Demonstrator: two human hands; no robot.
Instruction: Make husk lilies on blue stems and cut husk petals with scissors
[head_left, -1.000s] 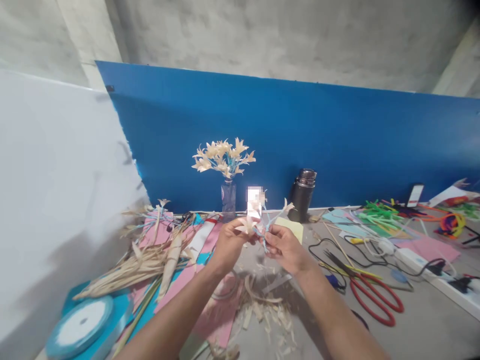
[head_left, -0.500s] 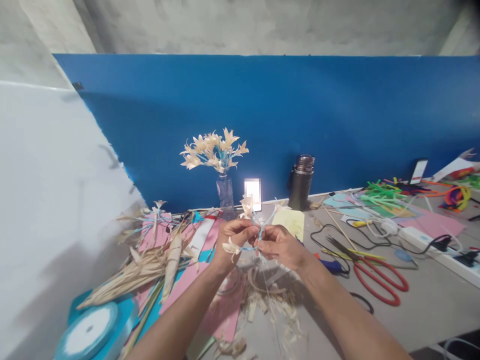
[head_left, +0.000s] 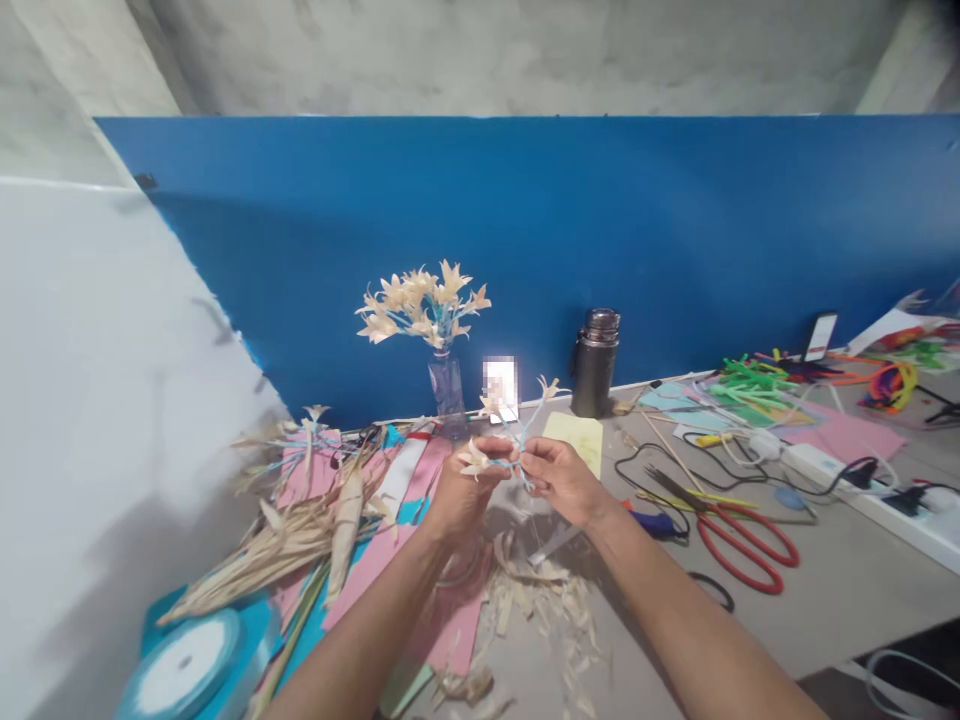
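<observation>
Gripping a flower spray (head_left: 520, 457) in a pinch of left hand (head_left: 463, 488) and right hand (head_left: 564, 482), over a tabletop (head_left: 757, 635) strewn with curled, dry shavings (head_left: 534, 592). Already carries three blossoms (head_left: 474, 460) on blue stems (head_left: 529, 428); perhaps lacks a finished binding at the fork, too hidden to judge. Looks papery, pale, star-pointed, like the fuller bunch (head_left: 422, 303) in the see-through vase (head_left: 448, 390).

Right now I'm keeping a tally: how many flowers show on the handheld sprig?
3: a left flower before the left hand, a middle flower above that hand, a right flower above the right hand. More may be hidden.
</observation>
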